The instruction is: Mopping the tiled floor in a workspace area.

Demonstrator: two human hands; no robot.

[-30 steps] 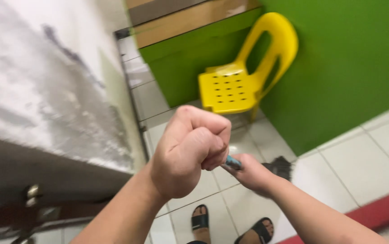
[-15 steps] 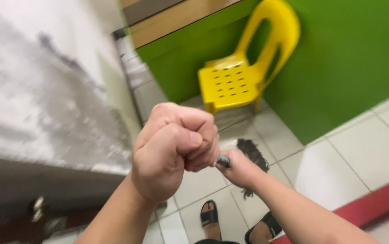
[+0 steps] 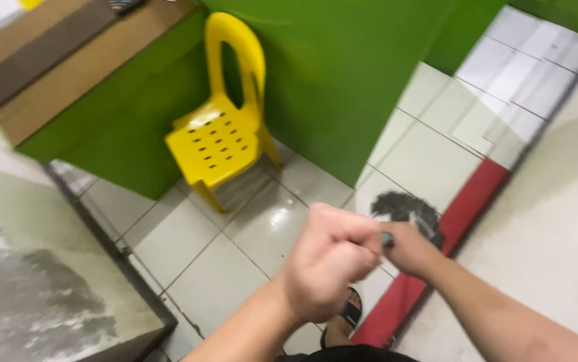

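Both my hands are closed around a thin blue-grey mop handle (image 3: 387, 238), of which only a short bit shows between them. My left hand (image 3: 329, 268) is a fist nearer the camera, on the upper part of the handle. My right hand (image 3: 411, 249) grips lower down, just beyond it. The dark, stringy mop head (image 3: 406, 208) lies on the white tiled floor (image 3: 208, 275) past my right hand, close to a red strip (image 3: 460, 214).
A yellow plastic chair (image 3: 218, 144) stands against a green wall (image 3: 342, 74). A wooden counter top (image 3: 68, 60) is at the upper left. A stained grey-white wall (image 3: 27, 302) is at the lower left. My sandalled foot (image 3: 349, 314) shows below my hands.
The view has swung, so the chair now sits left of centre. The mop head has swept right toward the red strip. Both hands keep their grip on the handle.
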